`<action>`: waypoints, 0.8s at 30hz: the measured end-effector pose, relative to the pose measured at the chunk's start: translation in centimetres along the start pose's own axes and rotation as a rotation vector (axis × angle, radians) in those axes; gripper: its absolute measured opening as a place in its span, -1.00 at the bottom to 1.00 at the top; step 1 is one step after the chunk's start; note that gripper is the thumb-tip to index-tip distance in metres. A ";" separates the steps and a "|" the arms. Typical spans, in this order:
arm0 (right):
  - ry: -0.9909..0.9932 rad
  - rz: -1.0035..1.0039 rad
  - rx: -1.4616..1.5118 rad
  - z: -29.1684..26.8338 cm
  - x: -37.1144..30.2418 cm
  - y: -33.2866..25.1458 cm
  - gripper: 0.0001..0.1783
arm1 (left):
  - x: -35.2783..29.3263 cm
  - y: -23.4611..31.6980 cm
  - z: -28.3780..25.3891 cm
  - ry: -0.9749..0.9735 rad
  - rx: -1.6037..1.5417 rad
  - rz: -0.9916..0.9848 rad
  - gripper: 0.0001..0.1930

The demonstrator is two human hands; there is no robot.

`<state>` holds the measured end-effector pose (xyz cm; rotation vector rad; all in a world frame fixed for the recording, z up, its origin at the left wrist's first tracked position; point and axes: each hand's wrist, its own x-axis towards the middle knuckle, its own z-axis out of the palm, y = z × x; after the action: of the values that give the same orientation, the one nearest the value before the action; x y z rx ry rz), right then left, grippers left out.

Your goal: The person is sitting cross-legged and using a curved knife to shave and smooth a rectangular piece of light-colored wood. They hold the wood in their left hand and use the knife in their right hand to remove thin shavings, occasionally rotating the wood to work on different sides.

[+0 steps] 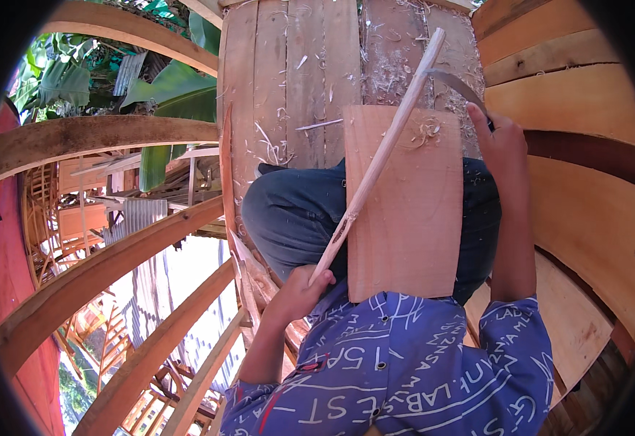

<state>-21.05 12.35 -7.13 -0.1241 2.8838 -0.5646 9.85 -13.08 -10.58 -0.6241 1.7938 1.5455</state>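
Note:
My left hand (299, 293) is closed around the lower end of a long, peeled wooden stick (379, 166). The stick slants up and to the right, passing over a flat wooden board (408, 232) that lies across my lap. A dark slot or knot shows in the stick above my left hand. At the right, my right hand (505, 142) grips a knife (460, 85), its thumb extended toward the blade. The curved blade reaches left to the stick near its far end; whether they touch I cannot tell. Most of the knife's handle is hidden in my fist.
Wood shavings (275, 151) litter the plank floor (306, 87) ahead, and some curls lie on the board. Curved-looking wooden rails (99, 138) stand at the left, with leaves (179, 91) beyond them. Wooden planks (564, 98) form a wall close on my right.

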 end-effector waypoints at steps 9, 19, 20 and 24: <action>-0.180 -0.472 -0.060 4.0 -6.3 -3.0 -0.38 | -0.6 -0.1 0.6 0.026 -0.031 0.016 -0.35; 0.076 -0.102 -0.063 1.5 2.1 0.7 -0.30 | -0.1 -0.4 0.7 0.042 -0.085 0.066 -0.32; 0.118 -0.078 -0.056 1.3 2.5 1.2 -0.29 | -0.2 -0.4 0.6 0.045 -0.072 0.064 -0.32; -0.115 -0.179 -0.014 2.2 -3.7 -0.6 -0.35 | -0.1 -0.6 0.4 0.028 -0.050 0.011 -0.38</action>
<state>-17.00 11.42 -8.20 -0.4065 2.7821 -0.5484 10.41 -12.80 -10.95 -0.6642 1.7872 1.6001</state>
